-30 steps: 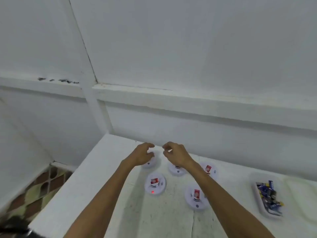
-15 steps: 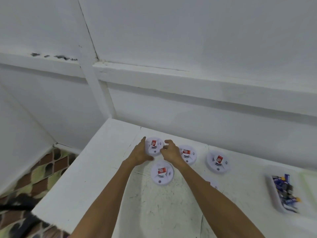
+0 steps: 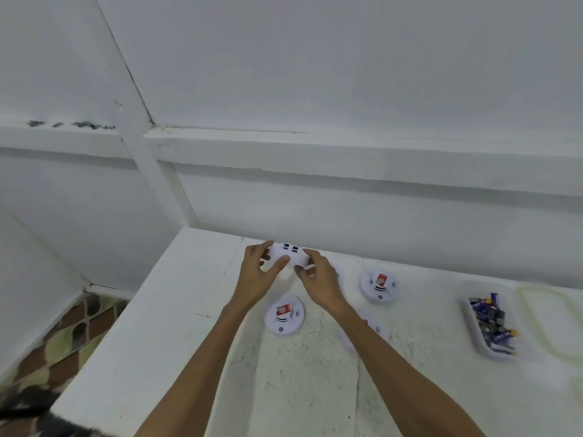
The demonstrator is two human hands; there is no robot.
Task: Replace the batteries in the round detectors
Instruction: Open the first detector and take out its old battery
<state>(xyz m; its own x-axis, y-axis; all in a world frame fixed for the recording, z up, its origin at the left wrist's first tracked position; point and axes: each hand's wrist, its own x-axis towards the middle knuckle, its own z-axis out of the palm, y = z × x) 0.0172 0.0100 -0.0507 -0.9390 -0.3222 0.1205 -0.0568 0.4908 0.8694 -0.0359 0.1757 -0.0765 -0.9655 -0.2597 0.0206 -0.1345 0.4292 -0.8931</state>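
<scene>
White plastic is most of what shows: one round detector [image 3: 288, 257] is held up off the counter [image 3: 195, 310] near its far edge, back turned to the camera, with small dark openings at its top. Whether these are battery bays, full or empty, is too small to tell. The left hand [image 3: 257, 275] grips its left rim, fingers [image 3: 257, 249] curled over the top and thumb laid across the back. The right hand [image 3: 318, 279] pinches the right rim between its thumb and curled fingers. Four others lie on the counter: a near detector [image 3: 285, 315] below the hands and a far detector [image 3: 378, 285] to the right, both face up with red labels. There is also a covered detector [image 3: 377, 329] half under the right forearm and a sliver of a rear detector [image 3: 340, 275] behind the right hand. A tray of batteries [image 3: 492, 326] sits well apart on the right, beside a clear lid [image 3: 549, 323]. I see no loose battery on the counter, so I judge the work to be early: the first unit is being opened, and the other four look untouched.
</scene>
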